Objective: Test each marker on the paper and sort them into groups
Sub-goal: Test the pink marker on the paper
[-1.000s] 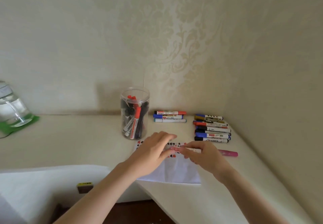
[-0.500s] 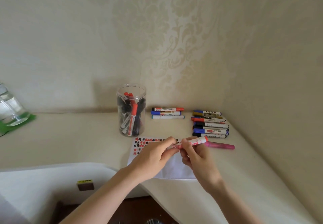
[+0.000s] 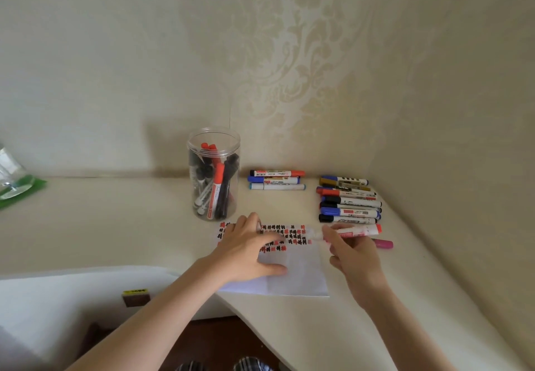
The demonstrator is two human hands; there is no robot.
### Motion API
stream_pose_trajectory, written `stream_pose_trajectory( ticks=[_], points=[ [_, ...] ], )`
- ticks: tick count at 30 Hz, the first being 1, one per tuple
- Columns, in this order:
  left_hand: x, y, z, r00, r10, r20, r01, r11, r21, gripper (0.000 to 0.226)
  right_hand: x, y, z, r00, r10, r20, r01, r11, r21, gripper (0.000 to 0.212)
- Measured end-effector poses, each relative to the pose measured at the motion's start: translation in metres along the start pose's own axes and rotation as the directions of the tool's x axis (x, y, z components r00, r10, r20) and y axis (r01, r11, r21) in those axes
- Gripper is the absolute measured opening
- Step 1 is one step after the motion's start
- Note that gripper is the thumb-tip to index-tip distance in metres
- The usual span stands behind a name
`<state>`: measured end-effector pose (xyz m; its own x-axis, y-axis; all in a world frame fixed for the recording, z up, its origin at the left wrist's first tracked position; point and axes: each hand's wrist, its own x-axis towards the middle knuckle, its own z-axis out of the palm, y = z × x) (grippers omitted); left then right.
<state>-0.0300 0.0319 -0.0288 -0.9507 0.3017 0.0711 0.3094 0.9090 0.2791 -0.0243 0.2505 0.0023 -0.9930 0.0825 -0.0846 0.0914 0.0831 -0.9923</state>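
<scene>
My right hand [image 3: 354, 255] grips a white marker with a red end [image 3: 362, 230]. The marker lies level, and its blurred tip points left over the white paper [image 3: 298, 279]. Rows of red and black test marks cover the paper's top. My left hand [image 3: 249, 250] rests on the paper's left part with fingers spread. A clear jar [image 3: 214, 174] behind the paper holds several markers. Three markers [image 3: 276, 180] lie in a row to the right of the jar. A larger group of several markers [image 3: 348, 200] lies at the far right. A pink marker [image 3: 383, 244] lies beside my right hand.
Two walls meet in a corner behind the marker groups. A clear bottle on a green mat [image 3: 17, 189] stands at the far left. A white surface at lower left carries a small brown block [image 3: 135, 297]. The table's front edge curves away below the paper.
Both hands were joined at the red marker. They have parted: my left hand has moved left and down onto the paper, and my right hand keeps the marker, tip over the paper.
</scene>
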Motion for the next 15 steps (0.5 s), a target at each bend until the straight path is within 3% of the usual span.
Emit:
stream_pose_trajectory(
  ticks=[3,10,15],
  points=[
    [0.009,0.003,0.007,1.0,-0.018,-0.006,0.019,0.996,0.091,0.069,0.005,0.0,0.007,0.999,-0.035,-0.032,0.034,0.999,-0.022,0.023],
    [0.002,0.001,0.021,0.992,-0.02,-0.123,0.038,0.989,0.141,0.075,0.018,0.004,0.024,0.993,-0.104,0.06,0.111,0.986,-0.121,0.008],
    [0.003,0.001,0.02,0.988,-0.035,-0.152,0.051,0.994,0.1,0.075,0.017,0.028,0.029,0.983,-0.151,-0.107,0.112,0.946,-0.305,0.038]
  ],
)
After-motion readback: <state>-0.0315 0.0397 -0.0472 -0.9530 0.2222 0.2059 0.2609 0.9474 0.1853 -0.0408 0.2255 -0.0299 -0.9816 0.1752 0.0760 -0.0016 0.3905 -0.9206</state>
